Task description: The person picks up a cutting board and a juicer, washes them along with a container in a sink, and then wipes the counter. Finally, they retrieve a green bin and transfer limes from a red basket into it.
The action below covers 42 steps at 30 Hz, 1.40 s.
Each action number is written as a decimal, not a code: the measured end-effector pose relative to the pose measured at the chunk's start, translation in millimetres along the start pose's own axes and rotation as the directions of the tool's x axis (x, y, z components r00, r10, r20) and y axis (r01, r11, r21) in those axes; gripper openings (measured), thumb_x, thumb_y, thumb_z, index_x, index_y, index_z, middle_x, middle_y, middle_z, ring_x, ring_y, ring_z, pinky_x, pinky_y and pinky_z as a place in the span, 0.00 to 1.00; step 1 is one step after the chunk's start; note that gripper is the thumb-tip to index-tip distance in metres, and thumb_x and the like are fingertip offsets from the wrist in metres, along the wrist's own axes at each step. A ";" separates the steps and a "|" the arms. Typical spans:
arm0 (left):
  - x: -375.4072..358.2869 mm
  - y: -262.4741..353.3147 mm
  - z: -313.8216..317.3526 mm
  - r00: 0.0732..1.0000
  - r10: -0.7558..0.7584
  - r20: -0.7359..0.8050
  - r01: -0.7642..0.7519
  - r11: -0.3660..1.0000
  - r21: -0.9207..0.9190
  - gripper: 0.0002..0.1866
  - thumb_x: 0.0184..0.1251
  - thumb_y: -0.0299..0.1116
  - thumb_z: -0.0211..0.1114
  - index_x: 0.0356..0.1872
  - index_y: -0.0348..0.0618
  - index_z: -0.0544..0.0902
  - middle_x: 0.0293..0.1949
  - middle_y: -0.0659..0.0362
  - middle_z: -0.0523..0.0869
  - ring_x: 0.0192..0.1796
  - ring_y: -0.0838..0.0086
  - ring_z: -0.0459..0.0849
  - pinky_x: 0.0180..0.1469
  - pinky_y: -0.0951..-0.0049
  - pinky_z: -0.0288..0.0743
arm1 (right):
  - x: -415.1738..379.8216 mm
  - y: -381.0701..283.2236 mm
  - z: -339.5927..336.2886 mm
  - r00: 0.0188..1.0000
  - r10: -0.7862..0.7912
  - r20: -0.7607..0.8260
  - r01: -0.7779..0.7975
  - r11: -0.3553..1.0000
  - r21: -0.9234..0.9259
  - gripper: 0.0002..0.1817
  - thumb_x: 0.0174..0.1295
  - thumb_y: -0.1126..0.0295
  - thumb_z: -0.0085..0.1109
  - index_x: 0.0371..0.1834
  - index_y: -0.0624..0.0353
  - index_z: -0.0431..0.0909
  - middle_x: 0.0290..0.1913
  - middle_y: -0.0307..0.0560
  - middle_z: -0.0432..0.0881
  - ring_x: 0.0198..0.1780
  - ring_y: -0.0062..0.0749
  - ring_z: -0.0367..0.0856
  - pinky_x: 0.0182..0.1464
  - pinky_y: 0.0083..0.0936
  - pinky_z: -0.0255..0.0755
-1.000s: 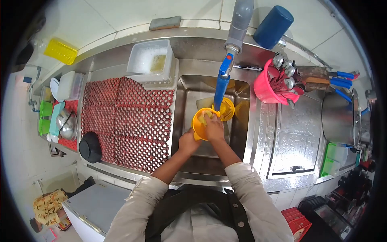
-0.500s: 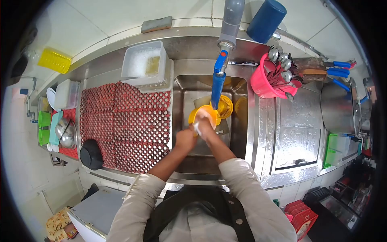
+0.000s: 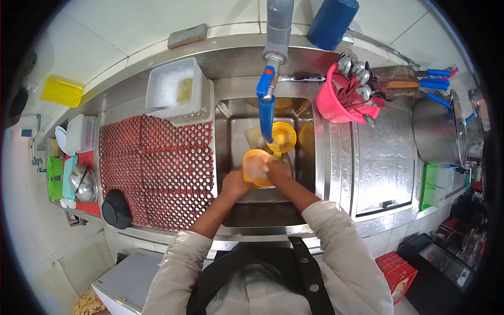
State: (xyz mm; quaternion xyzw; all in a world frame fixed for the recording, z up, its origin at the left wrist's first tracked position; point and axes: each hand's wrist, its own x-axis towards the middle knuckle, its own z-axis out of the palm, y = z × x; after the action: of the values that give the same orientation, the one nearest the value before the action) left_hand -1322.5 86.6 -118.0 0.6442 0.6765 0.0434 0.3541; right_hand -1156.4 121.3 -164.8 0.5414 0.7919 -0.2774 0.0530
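Note:
Over the sink basin [image 3: 252,212], I see a yellow-orange cup [image 3: 254,167] tilted with its mouth toward me and a whitish, blurred inside. My left hand [image 3: 236,184] is closed on its left side. My right hand [image 3: 279,171] is at the right rim, fingers curled and partly inside the cup; what they hold, if anything, is hidden and blurred. Just beyond, a yellow juicer strainer [image 3: 282,137] with a ribbed, slotted face lies in the basin. The blue tap spout [image 3: 266,118] points down above the cup's far side.
Left of the basin lie a red perforated mat [image 3: 157,173], a plastic tub of suds [image 3: 176,86] and a black bowl [image 3: 117,209]. On the right stand a pink basket of spoons [image 3: 336,102], blue-handled knives [image 3: 438,83] and a large metal pot [image 3: 438,131].
The cup has moved slightly toward me and its mouth shows more fully. My right hand has shifted from the cup's middle to its right rim. The white patch by my fingers is now hidden.

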 end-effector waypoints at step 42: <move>-26.1 -6.1 78.3 0.932 0.111 0.344 0.361 -0.238 -0.902 0.35 0.48 0.23 0.55 0.60 0.50 0.53 0.55 0.57 0.64 0.57 0.62 0.67 0.51 0.62 0.69 | -24.9 8.7 18.9 0.989 0.077 0.123 -0.145 0.475 0.868 0.09 0.47 0.69 0.58 0.31 0.60 0.78 0.29 0.47 0.80 0.33 0.29 0.79 0.36 0.26 0.71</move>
State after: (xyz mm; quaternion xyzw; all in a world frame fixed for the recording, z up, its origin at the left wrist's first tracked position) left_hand -1287.8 30.9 -168.5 0.0452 0.3845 0.4192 0.8212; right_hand -1142.6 93.6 -174.4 0.5337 0.5019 -0.6550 -0.1853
